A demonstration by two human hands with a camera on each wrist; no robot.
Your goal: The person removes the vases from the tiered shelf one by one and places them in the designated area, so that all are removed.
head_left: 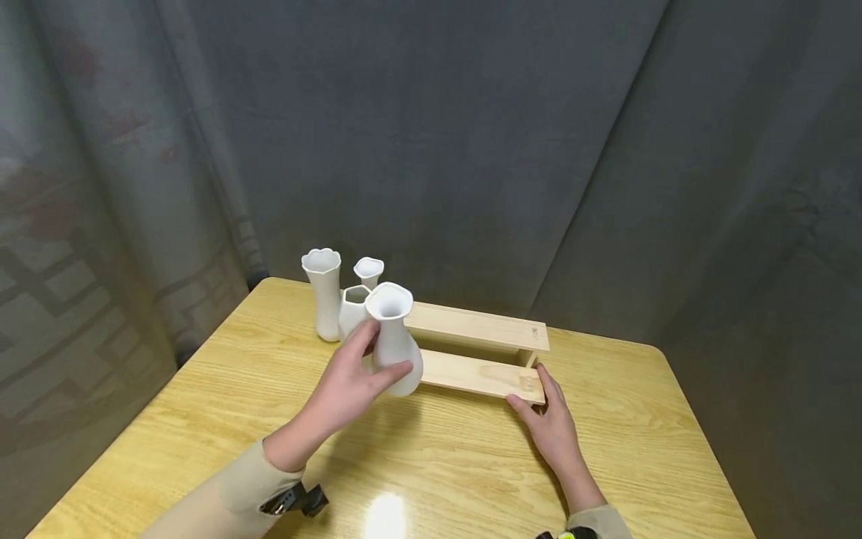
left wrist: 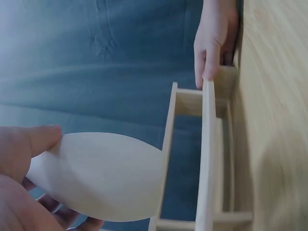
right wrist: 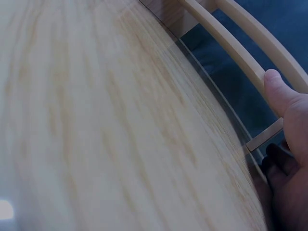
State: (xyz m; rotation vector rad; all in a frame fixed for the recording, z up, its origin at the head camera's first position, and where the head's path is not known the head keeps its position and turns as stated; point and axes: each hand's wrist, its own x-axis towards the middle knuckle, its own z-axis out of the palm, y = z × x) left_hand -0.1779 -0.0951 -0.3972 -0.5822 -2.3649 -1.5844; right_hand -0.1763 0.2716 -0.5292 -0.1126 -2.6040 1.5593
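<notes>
My left hand (head_left: 350, 378) grips a white vase (head_left: 399, 352) with a wavy rim, round its body, and holds it upright in front of a two-step wooden rack (head_left: 471, 372). In the left wrist view the vase's rounded side (left wrist: 106, 175) appears beside the rack's boards (left wrist: 206, 144). At the rack's right end my right hand (head_left: 554, 427) pinches the corner of the lower front board, thumb in front. The right wrist view has that thumb resting on a board (right wrist: 231, 43); the other fingers are partly hidden there.
Left of the rack stand a tall white vase (head_left: 327, 299) with a scalloped rim, a faceted white vase (head_left: 352, 314) and a narrow-necked white one (head_left: 369, 269), partly hidden. All are on a wooden table (head_left: 444, 464). Grey curtains (head_left: 431, 150) hang behind.
</notes>
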